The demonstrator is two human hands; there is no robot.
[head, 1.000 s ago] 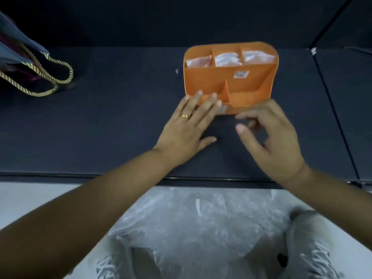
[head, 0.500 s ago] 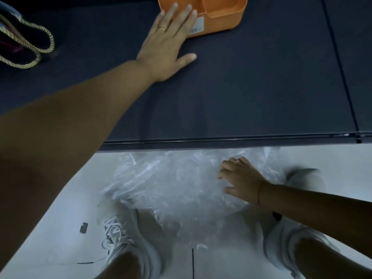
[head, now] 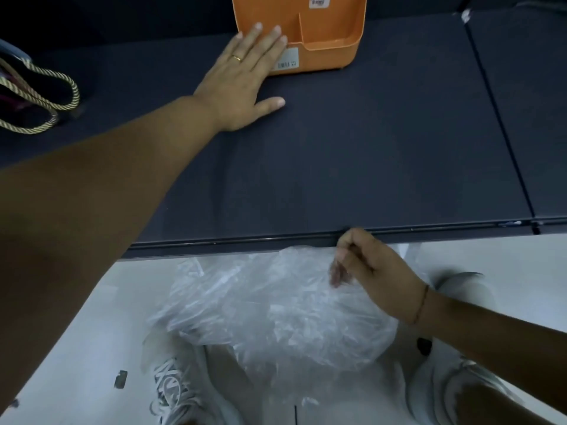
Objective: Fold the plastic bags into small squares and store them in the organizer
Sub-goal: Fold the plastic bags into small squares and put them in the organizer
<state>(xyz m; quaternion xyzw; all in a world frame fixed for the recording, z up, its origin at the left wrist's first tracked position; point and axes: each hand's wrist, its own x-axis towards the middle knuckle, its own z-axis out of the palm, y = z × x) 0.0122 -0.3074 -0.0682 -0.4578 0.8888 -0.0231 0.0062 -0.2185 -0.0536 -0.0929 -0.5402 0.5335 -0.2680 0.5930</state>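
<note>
Touching one organizer [head: 329, 55], one left hand [head: 242, 79].

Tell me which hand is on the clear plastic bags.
The right hand, below the edge of the dark table, pinching the crumpled clear plastic bags. The left hand lies flat on the table, fingertips against the orange plastic organizer.

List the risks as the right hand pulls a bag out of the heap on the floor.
1. The right hand appears to pinch film at the top of the pile of plastic bags, which looks tangled; several bags may lift together or spill.
2. The pile sits just below the table edge; a rising bag may snag there.
3. The left hand lies flat with fingertips against the organizer; leaning on it may push the organizer away.
</note>
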